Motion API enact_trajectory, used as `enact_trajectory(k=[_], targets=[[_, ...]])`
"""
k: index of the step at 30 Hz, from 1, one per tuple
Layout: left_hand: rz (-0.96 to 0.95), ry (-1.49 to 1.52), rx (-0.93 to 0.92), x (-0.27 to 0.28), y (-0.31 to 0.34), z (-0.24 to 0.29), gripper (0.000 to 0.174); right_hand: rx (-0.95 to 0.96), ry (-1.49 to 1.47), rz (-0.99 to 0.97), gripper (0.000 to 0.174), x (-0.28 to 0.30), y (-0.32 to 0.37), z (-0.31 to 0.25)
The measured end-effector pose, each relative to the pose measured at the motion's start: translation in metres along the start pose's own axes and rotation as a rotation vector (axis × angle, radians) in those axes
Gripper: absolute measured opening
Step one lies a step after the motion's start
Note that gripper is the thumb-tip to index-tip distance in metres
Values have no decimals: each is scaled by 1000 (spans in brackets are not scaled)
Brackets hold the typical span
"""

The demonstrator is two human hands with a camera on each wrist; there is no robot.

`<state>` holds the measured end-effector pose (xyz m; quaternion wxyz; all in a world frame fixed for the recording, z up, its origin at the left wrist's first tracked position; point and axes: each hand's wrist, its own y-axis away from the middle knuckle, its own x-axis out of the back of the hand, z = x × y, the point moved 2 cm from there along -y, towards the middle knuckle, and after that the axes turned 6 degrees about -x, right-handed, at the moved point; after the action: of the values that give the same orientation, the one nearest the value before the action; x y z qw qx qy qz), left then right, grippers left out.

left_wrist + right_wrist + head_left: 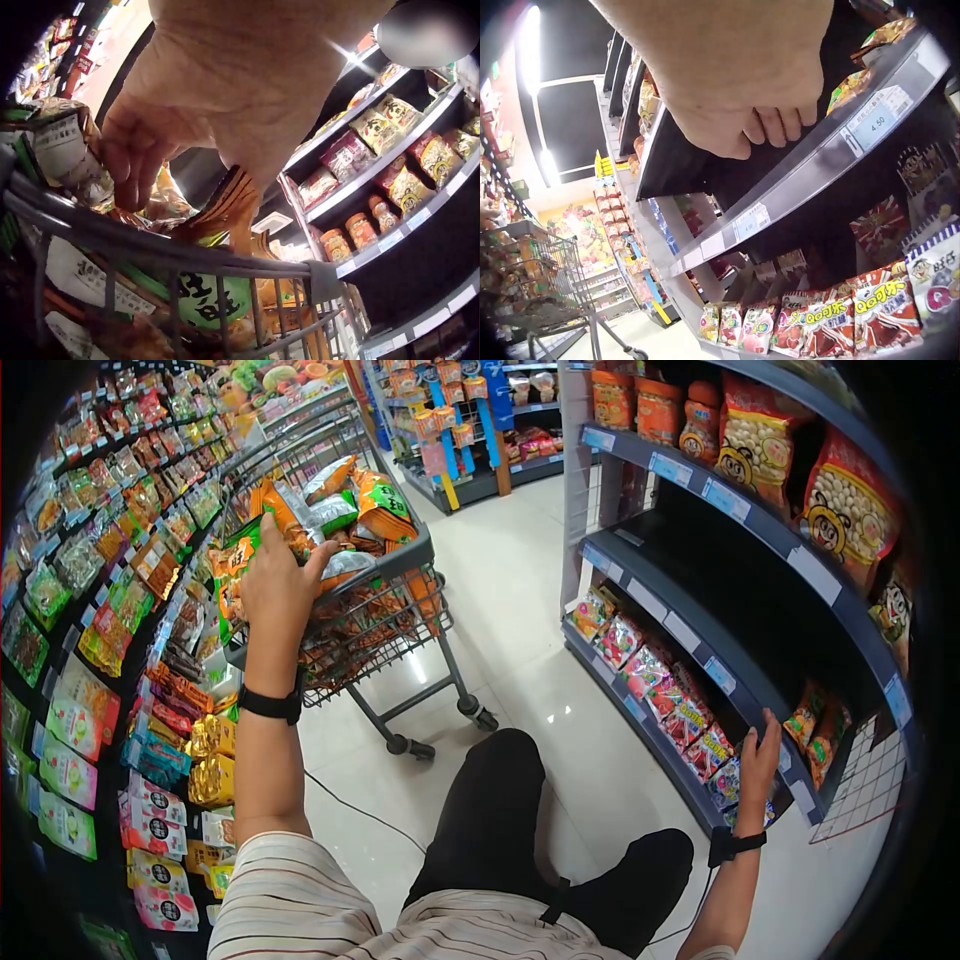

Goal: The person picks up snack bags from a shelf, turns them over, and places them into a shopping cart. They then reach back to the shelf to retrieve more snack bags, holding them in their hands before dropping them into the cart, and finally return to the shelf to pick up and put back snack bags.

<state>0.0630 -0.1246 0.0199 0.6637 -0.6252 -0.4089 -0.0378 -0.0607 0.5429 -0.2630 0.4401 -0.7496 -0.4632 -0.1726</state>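
Note:
My left hand [275,582] is over the shopping cart [405,560], thumb spread from the fingers. Its fingers reach down among orange and green snack bags [385,505] heaped in the basket, and another orange-green bag [232,572] lies beside the hand. In the left wrist view, the fingertips of the left hand [139,150] come right down to the packets behind the cart rim. My right hand [758,765] is at the front edge of a dark shelf, fingers loosely extended and holding nothing. Two small orange snack bags [825,735] stand on that shelf just beyond it.
Packets of gummy candy [675,695] line the bottom shelf. Large bags of round white snacks [850,495] and orange jars [658,410] fill the upper shelf. On the left, a rack of hanging packets [90,625] runs alongside the cart. A cable [365,810] passes near my legs.

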Motion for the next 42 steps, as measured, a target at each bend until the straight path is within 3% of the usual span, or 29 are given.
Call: enact_trajectory(k=[7,10,20,22,25,27,28,31,33,35,36,39,42], targets=[[-201,15,68,-13,-12,6,107,-75,-81,-30,38,4,9,-18],[-203,38,61,-15,-14,11,111,-94,-156,-56,39,-1,16,-16],[-8,112,66,-32,-14,0,76,-141,-364,-149,41,-6,23,-55],[67,281,64,-26,-13,-2,70,-70,-306,-127,42,-5,22,-61],[260,447,-12,-28,-16,-6,61,-135,-466,-174,43,-1,22,-82],[268,644,30,0,-5,26,57,-71,-499,-165,44,0,20,-93],[243,809,11,19,5,56,54,-153,-585,-213,44,6,19,-109],[83,927,-177,25,43,129,54,-188,-833,-314,41,11,20,-149],[159,903,-401,18,70,191,57,-190,-1015,-423,43,13,21,-176],[-69,1091,-443,18,101,250,64,-225,-1125,-498,47,17,20,-193],[-78,1122,-522,13,114,277,66,-263,-1173,-526,49,17,20,-199],[-57,1098,-754,8,153,336,72,-360,-1303,-541,54,12,21,-194],[-176,1271,-855,30,169,363,69,-555,-1430,-442,50,14,27,-175]])
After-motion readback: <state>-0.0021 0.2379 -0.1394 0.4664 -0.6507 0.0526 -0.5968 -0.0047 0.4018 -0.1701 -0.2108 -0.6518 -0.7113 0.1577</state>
